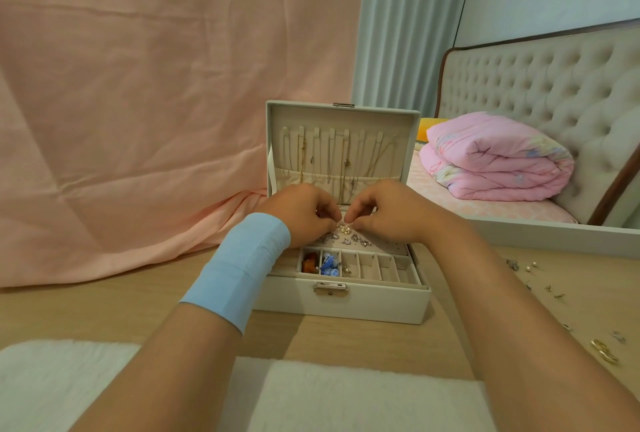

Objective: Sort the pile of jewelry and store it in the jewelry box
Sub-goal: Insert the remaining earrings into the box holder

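Observation:
An open white jewelry box [346,303] stands on the wooden table, its lid upright with several necklaces [343,161] hanging inside. My left hand [301,213] and my right hand [388,212] meet over the box's earring panel, fingertips pinched together on a small pearl earring [343,228]. Several silver stud earrings [356,239] sit on the panel just below. The front compartments hold an orange piece [309,264] and blue pieces [329,264]. My left wrist wears a light blue band [242,269].
Loose earrings and small pieces [530,267] lie scattered on the table at right, with gold rings [604,352] near the right edge. A white fluffy cloth [329,393] lies at the front. Pink cloth hangs behind; a bed with a folded pink quilt [498,161] is at right.

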Tool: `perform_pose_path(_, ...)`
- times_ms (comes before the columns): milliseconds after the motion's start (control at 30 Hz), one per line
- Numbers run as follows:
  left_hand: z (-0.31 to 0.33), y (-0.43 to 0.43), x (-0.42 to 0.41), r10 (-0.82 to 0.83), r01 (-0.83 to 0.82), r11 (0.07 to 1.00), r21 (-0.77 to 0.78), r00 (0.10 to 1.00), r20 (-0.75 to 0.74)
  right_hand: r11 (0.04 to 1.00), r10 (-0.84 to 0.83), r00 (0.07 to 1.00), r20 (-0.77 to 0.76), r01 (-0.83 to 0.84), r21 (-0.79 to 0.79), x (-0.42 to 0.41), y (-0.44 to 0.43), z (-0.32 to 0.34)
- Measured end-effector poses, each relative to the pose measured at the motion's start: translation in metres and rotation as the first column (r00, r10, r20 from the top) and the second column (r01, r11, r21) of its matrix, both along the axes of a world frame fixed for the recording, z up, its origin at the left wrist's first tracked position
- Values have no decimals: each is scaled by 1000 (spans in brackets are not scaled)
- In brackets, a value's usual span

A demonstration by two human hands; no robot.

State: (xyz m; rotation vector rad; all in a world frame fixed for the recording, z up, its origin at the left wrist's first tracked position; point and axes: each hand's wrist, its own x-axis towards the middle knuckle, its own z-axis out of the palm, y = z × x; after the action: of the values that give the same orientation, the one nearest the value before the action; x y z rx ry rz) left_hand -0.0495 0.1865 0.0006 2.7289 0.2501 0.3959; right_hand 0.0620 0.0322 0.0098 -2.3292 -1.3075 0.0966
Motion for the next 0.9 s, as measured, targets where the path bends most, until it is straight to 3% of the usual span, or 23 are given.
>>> perform_pose_path(200,8,-15,-1,23,-23,1000,-6,998,56,985,-43,998,-43,50,168,9,-30,6)
perform_pose_path(433,16,-87,16,-115,125,990,-61,982,150,968,-202,979,-24,203,145,40,-131,19)
perform_pose_path(633,10,-162,66,-191,193,981,-32,981,43,932,-361,932,5,361,24,65,-195,-1)
perform_pose_path(900,-21,-207,130,-139,151,987,57,975,-176,877,-477,878,-27,474,-73,87,-213,-39)
